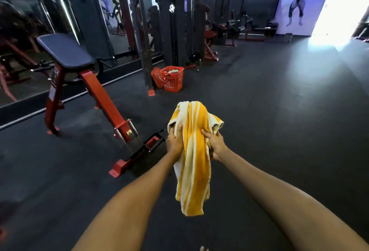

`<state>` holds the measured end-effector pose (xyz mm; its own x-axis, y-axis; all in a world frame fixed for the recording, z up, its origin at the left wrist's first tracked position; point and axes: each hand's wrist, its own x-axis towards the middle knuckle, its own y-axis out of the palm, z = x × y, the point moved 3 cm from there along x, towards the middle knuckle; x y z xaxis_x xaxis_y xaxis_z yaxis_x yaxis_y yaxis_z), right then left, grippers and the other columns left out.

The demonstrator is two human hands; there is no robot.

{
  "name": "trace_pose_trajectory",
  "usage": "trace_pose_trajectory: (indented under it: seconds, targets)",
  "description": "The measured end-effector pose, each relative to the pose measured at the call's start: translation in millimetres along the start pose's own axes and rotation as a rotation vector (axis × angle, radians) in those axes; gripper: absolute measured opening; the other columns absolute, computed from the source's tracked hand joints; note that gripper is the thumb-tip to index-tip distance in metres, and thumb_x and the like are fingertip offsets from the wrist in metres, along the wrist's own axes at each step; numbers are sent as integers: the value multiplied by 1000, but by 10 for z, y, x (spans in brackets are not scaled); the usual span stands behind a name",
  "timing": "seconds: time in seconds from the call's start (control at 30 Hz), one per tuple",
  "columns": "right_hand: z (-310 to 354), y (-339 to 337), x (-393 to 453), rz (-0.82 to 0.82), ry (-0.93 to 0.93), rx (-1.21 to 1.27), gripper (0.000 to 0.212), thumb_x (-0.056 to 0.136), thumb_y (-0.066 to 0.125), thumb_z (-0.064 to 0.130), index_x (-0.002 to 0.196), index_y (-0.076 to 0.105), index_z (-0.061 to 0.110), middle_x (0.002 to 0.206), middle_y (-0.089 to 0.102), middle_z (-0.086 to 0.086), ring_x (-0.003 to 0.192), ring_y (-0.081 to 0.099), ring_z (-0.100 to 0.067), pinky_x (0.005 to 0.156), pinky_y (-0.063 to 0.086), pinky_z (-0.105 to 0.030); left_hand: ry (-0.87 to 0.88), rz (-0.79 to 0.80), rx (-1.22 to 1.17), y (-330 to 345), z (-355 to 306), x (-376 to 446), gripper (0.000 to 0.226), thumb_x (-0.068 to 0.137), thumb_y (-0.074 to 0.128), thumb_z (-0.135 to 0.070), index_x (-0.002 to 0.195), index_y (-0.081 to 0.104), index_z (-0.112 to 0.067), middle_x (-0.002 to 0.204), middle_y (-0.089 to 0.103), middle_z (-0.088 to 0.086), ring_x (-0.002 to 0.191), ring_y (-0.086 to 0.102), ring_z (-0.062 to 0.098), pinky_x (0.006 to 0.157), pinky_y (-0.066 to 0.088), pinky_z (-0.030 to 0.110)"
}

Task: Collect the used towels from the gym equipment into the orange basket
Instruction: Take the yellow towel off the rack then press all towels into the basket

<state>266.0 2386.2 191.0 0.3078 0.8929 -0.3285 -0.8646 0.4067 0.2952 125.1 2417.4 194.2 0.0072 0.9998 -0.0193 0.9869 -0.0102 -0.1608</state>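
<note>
carrying the yellow striped towel (196, 150), left hand (174, 142) and right hand (215, 143) each grip it, fingers curled; gather the hanging tail before reaching the orange basket (172, 78) across the floor (269, 110).

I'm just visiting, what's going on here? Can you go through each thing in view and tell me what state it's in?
Yellow striped towel: bunched, held up off the floor, its end hanging.
Left hand: gripping the towel.
Right hand: gripping the towel.
Orange basket: upright on the floor ahead, cloth already inside.
Bench: pad bare.
</note>
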Motion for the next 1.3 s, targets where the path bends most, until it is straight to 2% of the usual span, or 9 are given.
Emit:
trace_pose_trajectory:
  seconds: [0.13,0.3,0.57,0.73,0.87,1.1,1.3]
  targets:
    - [472,73,953,6,-7,-17,64,84,70,22,140,41,14,136,53,-14,125,51,-33,107,38,-53,-2,-43,21,360,-213,926,50,99,29,-47,140,40,-21,131,56,12,120,53,30,102,41,41]
    - [998,221,2050,40,-23,-37,64,84,70,20,140,41,13,135,54,-14,123,52,-33,105,41,-52,-11,-92,-13,708,-442,1987,49,101,26,-43,137,45,-15,126,59,12,117,56,28,100,43,38]
    - [1272,387,3592,84,19,-14,64,83,71,19,140,42,14,133,56,-15,119,56,-34,102,43,-55,-64,-136,31,1161,-259,3575,55,100,25,-47,132,52,-11,113,65,14,108,60,29,97,47,39]
    - [1673,460,4944,70,18,-25,64,83,71,19,140,42,12,133,56,-15,120,56,-34,103,43,-55,-69,-157,-6,1649,-316,4899,58,100,25,-48,127,56,-8,106,66,14,104,63,29,95,50,42]
    - [2125,514,5950,74,17,-15,70,82,72,22,142,39,14,133,56,-15,119,56,-35,102,42,-57,-38,-151,33,2024,-533,5930,55,101,26,-45,128,55,-8,112,65,16,108,61,30,95,48,39]
    - [2594,369,7354,19,35,14,58,85,69,16,137,45,11,129,58,-16,117,58,-34,90,49,-46,-12,-117,144,2766,-641,7293,53,100,25,-46,129,54,-13,115,65,17,110,60,33,97,47,43]
    - [2944,123,8863,10,69,-25,69,78,76,27,138,45,14,128,60,-14,113,60,-33,99,46,-56,-60,-146,113,3610,-547,8565,57,99,25,-50,125,58,-13,111,68,16,106,62,32,96,49,47]
